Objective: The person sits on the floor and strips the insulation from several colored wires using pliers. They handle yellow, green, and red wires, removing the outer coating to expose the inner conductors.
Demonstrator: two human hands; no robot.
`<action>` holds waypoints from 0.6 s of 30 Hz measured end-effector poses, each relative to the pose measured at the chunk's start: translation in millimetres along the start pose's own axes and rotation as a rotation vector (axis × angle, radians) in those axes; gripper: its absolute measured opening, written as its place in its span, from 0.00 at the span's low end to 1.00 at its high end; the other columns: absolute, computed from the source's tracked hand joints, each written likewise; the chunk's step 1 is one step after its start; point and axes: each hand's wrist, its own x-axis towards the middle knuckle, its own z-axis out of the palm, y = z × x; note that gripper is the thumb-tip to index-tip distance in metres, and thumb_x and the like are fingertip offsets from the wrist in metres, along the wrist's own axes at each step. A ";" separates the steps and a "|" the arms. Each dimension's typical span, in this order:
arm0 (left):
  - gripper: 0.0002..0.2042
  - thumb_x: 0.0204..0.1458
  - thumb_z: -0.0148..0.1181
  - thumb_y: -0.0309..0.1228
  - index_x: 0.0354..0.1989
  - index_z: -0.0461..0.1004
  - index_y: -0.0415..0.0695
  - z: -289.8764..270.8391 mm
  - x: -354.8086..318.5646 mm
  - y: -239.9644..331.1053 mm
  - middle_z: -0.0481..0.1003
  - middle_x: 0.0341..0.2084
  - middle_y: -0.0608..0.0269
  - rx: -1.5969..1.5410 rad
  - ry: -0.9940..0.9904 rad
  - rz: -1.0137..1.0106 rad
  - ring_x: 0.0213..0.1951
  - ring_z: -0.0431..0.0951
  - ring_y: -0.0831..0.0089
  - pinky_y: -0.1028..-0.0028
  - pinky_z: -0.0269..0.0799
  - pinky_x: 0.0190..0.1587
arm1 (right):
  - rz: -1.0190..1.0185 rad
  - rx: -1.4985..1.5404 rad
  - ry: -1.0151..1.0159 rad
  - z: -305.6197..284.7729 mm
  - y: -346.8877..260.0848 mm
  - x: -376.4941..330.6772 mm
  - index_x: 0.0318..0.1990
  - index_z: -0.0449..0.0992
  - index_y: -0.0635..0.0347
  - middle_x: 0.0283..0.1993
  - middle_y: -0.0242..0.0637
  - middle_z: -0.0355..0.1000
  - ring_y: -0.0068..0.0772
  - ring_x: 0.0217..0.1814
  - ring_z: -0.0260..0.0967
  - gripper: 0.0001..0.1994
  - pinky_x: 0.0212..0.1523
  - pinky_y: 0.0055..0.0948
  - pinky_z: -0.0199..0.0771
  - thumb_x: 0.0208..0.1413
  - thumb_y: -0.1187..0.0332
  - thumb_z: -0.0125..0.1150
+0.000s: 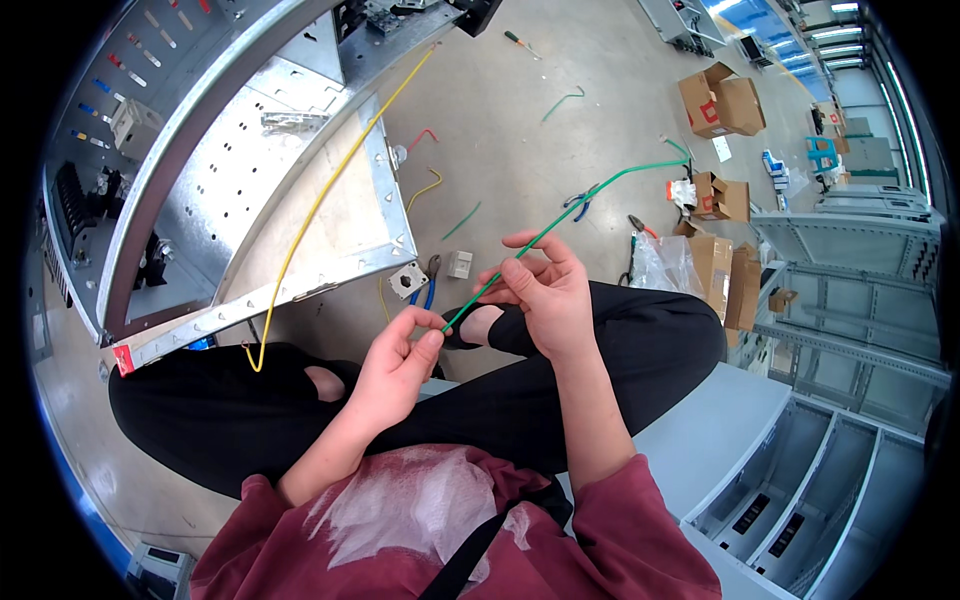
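Observation:
A long green wire [577, 203] runs slantwise between my hands, its far end bent into a hook over the floor. Near its lower end, my left hand [397, 362] pinches it between thumb and fingers. Farther up, my right hand [541, 293] has the wire between its thumb and curled fingers. To the left, a yellow wire [325, 200] with a bent lower end lies across the edge of a metal cabinet frame [300, 165], near my left knee. Neither hand touches it.
Pliers with blue handles [581, 204] and short wire offcuts [563, 102] lie on the floor ahead. A screwdriver [521, 44] is farther off. Cardboard boxes [722, 100] and clear plastic bags [666, 262] stand right. Grey cabinets [850, 480] line the right side.

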 end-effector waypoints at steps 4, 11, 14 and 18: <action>0.08 0.71 0.50 0.31 0.50 0.69 0.41 2.8 -1.6 2.5 0.62 0.21 0.78 0.046 0.009 -0.007 0.21 0.58 0.89 0.82 0.52 0.24 | -0.076 -0.022 -0.004 -3.3 4.7 -0.9 0.53 0.71 0.65 0.39 0.53 0.80 0.43 0.41 0.82 0.11 0.43 0.39 0.87 0.65 0.75 0.61; 0.13 0.71 0.47 0.37 0.49 0.71 0.38 8.0 0.6 9.7 0.68 0.22 0.69 -0.079 0.064 0.113 0.28 0.68 0.79 0.76 0.63 0.36 | -0.182 0.106 0.080 -20.0 -11.3 3.1 0.55 0.68 0.63 0.41 0.51 0.80 0.46 0.42 0.82 0.11 0.43 0.42 0.87 0.68 0.73 0.57; 0.15 0.71 0.47 0.38 0.41 0.74 0.38 -3.0 -1.0 8.2 0.69 0.23 0.69 -0.002 -0.022 0.059 0.29 0.68 0.80 0.78 0.64 0.38 | -0.181 0.071 0.067 -18.6 -8.9 1.4 0.57 0.67 0.62 0.41 0.51 0.80 0.48 0.42 0.82 0.12 0.43 0.42 0.86 0.69 0.73 0.56; 0.15 0.71 0.51 0.36 0.35 0.75 0.39 -6.5 -0.7 -1.5 0.70 0.24 0.72 0.037 -0.029 0.043 0.28 0.66 0.84 0.81 0.62 0.33 | -0.123 0.118 0.018 -13.5 -11.6 -0.1 0.58 0.67 0.64 0.42 0.52 0.80 0.46 0.43 0.82 0.14 0.44 0.41 0.86 0.68 0.73 0.57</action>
